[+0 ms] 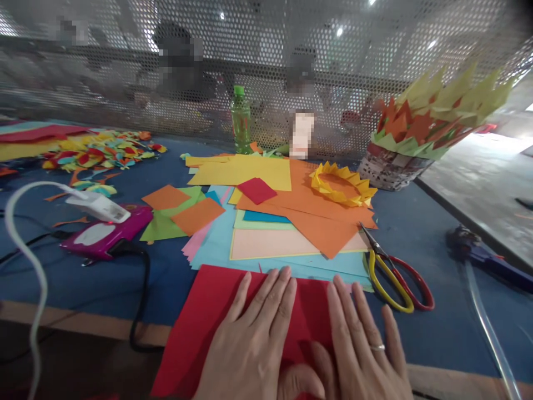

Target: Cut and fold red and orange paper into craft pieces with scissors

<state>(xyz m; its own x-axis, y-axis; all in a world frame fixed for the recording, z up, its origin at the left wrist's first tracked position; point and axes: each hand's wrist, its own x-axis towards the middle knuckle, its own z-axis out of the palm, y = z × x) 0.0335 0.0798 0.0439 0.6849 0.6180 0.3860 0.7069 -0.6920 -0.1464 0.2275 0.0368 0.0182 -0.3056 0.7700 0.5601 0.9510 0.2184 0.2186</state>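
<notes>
A large red sheet of paper [195, 322] lies at the near edge of the table. My left hand [254, 339] rests flat on its middle, fingers stretched out toward the far edge. Flat on the right part of the same sheet is my right hand [362, 339], fingers spread, with a ring on one finger. The two thumbs come close together between the hands. Just right of my right hand lie scissors [391, 278] with one yellow and one red handle. Beyond the red sheet is a pile with light blue paper [216, 233] and orange paper [308, 211].
A yellow folded-paper ring [343, 183] sits on the pile. Behind stand a green bottle [240, 122] and a paper basket [391, 166]. On the left are a purple power strip [108, 233] with cables and many paper scraps [100, 150]. A glue gun [491, 258] lies right.
</notes>
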